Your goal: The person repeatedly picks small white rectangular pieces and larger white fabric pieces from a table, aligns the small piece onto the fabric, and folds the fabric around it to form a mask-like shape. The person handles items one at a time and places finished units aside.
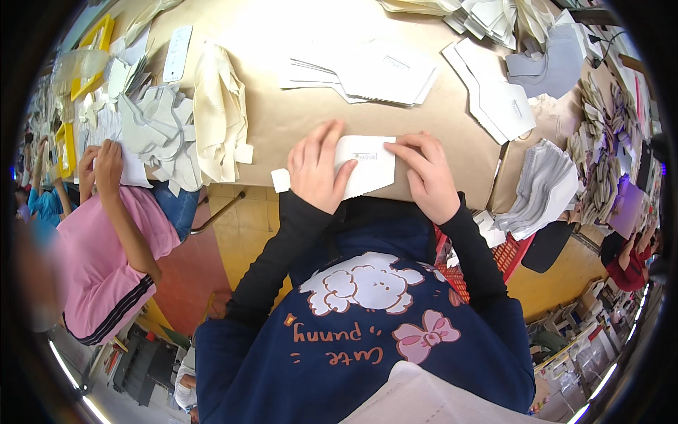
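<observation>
Work seems midway rather than finished: a white stack [374,169] with a small printed mark lies at the centre of the frame, near the table's front edge, with both of the person's hands on it. The left hand [316,169] lies palm down over its left side, fingers slightly bent and thumb on the top face; whether it grips or merely presses is unclear. The right hand [427,173] is loosely spread, its index fingertip touching the upper right corner and its thumb held apart, clasping nothing. Stepped lower edges suggest several layers not yet fully evened, though this is a judgement. A white tab [280,179] shows just left of the left hand; it may belong to the same stack.

Similar marked pieces lie untouched in a fanned pile [385,71] at upper centre and a neater pile [492,88] at upper right. A thick wavy-edged stack [540,184] sits at the right, and cream pieces [219,109] at upper left. Which of these are done and which remain, the view does not show.
</observation>
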A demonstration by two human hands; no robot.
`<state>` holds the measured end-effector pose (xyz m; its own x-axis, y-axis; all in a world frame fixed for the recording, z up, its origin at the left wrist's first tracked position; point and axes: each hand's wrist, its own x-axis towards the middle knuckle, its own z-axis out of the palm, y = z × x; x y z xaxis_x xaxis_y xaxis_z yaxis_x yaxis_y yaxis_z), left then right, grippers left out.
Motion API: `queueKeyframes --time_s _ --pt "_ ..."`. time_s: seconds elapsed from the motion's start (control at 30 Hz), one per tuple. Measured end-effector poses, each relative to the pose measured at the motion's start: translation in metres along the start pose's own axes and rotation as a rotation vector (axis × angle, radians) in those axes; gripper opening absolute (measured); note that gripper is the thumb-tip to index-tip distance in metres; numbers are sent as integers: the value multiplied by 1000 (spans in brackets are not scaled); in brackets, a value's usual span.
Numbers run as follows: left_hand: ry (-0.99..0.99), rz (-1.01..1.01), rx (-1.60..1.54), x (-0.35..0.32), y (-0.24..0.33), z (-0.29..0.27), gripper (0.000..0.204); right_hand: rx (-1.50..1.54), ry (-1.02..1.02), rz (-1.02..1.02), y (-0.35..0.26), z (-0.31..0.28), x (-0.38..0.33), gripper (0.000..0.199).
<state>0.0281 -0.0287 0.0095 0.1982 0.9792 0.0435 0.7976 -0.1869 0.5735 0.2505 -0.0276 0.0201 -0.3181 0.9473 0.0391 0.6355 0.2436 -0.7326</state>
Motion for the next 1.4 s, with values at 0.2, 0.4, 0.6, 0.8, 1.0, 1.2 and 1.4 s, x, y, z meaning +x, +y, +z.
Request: queueKeyframes --time_s 0.2,0.4,0.6,0.8,1.0,1.2,1.4 --pt "96 32 -137 -9 -5 0 41 -5 233 125 -7 18 -22 44" --pt "-78 -12 -469 -4 3 -16 31 335 110 292 -25 11 -14 33" --pt "191 478 -797 5 44 -141 22 427 505 293 -18 -50 -31 22" --pt "355 1028 -1279 -18 75 -214 4 -13 905 391 35 -119 -24 38" --pt "642 1098 -751 -18 79 -216 25 -32 744 286 23 -106 -13 31" --pt "689 1184 -956 -25 84 -221 31 36 482 217 14 -46 49 31" --pt "320 1127 -1149 -22 93 -220 24 -203 531 174 15 -9 85 39"
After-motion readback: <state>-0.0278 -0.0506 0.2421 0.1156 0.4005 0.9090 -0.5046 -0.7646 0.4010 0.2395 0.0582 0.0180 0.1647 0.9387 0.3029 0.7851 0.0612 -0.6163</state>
